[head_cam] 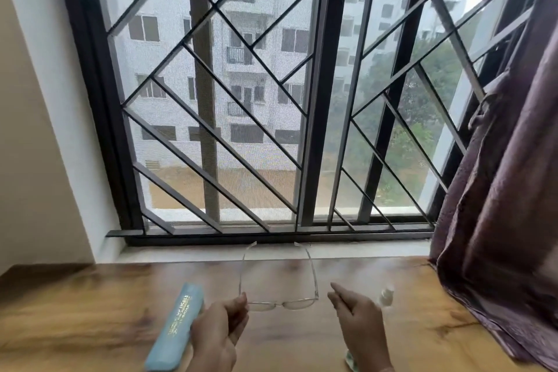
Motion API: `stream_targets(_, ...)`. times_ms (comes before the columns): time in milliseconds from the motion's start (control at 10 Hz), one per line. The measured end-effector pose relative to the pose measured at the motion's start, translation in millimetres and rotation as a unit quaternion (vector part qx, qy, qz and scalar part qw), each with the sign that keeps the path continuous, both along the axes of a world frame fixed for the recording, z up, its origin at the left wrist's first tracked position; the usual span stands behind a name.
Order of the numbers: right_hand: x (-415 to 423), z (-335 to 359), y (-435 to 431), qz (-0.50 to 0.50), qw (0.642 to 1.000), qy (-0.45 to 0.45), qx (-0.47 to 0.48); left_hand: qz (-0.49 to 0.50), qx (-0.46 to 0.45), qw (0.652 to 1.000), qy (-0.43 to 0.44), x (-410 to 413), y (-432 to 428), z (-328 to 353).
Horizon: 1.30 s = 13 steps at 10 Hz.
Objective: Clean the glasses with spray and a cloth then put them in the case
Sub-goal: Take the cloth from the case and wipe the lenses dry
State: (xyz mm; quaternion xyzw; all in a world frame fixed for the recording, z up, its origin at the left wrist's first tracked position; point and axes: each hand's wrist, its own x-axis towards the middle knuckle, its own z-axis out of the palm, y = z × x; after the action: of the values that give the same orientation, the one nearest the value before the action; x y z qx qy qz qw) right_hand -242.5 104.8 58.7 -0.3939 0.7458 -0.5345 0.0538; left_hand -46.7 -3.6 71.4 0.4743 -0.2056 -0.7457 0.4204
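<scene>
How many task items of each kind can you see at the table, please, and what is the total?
glasses: 1, pinched at one corner by the left hand
blue case: 1, lying on the table
spray bottle: 1, small and blurred, beside the right hand
cloth: 1, apparently, mostly hidden by the right wrist
Total: 4

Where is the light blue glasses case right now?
In the head view, the light blue glasses case lies on the wooden table, lower left, beside the left hand pinching the clear-framed glasses.

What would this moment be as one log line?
left hand: pinches glasses | right hand: open, holds nothing | blue case, spray bottle: on table
</scene>
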Motion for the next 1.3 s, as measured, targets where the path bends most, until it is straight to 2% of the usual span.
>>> stream_targets(100,12.2,8.7,-10.8,0.051,0.968,-0.238,-0.066,-0.016,-0.012,1.0,0.004,2.8,6.7,2.7)
stream_targets(200,18.3,8.6,-12.2,0.045,0.958,-0.276,-0.069,-0.021,-0.011,1.0,-0.017,2.4,12.0,2.8)
stream_targets(300,19.8,-2.6,-12.0,0.028,0.955,-0.294,-0.039,0.011,-0.014,0.998,-0.056,-1.7,13.4,-4.2)
stream_targets(600,13.4,-42.6,-9.8,0.011,0.952,-0.298,0.07,-0.089,-0.049,0.983,-0.154,12.8,43.0,-22.9)
stream_targets(800,11.4,-46.0,-12.4,0.015,0.95,-0.308,0.054,-0.079,-0.034,0.983,-0.16,12.1,27.6,-28.2)
stream_targets(1000,10.9,-40.0,-12.5,0.03,0.942,-0.332,0.025,-0.067,-0.021,0.995,-0.075,12.1,17.2,-48.6)
stream_targets(1100,11.0,-33.8,-12.1,0.041,0.933,-0.358,-0.013,0.005,-0.027,0.994,-0.102,1.2,11.9,-40.3)
stream_targets(1300,10.1,-24.3,-15.0,0.08,0.922,-0.377,-0.034,-0.053,-0.119,0.967,-0.219,5.6,7.4,-44.4)
